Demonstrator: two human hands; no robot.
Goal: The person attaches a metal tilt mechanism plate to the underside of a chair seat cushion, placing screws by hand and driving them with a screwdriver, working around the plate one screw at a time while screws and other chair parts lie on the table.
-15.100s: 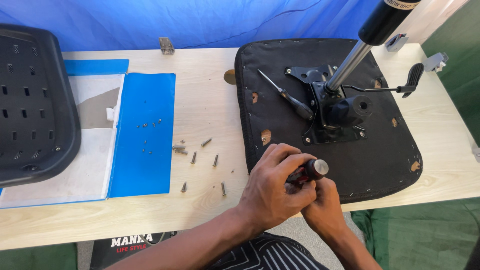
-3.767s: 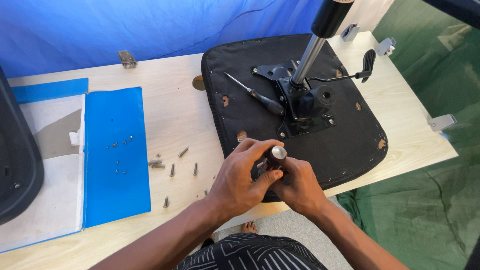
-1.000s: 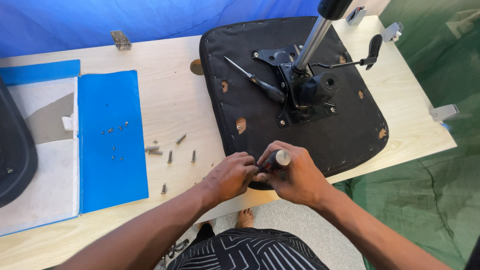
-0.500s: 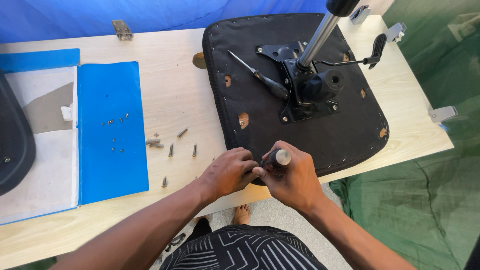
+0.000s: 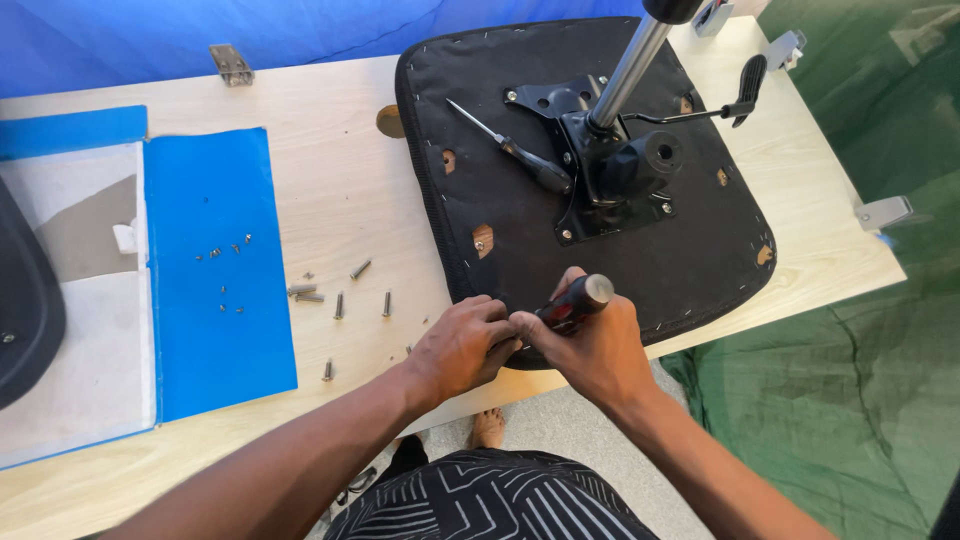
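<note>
Gripping screwdriver (image 5: 572, 303) at seat base (image 5: 690, 260)

I see loose screws (image 5: 340, 300) on the wooden table (image 5: 330, 150), a blue sheet (image 5: 215, 270) beside them, green tarp (image 5: 860, 390) below.

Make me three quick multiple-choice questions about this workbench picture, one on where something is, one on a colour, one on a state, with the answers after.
1. Where does the spare screwdriver lie?
A. on the blue sheet
B. on the upturned chair seat
C. on the floor

2. What colour is the sheet with the small screws on it?
A. blue
B. red
C. yellow

3. What is the right hand doing?
A. resting flat on the table
B. hanging open in the air
C. gripping a tool handle

Answers: 1 B, it rests on the black seat beside the metal base plate. 2 A, the sheet is plainly blue. 3 C, its fingers wrap the handle, with the left hand alongside.
</note>
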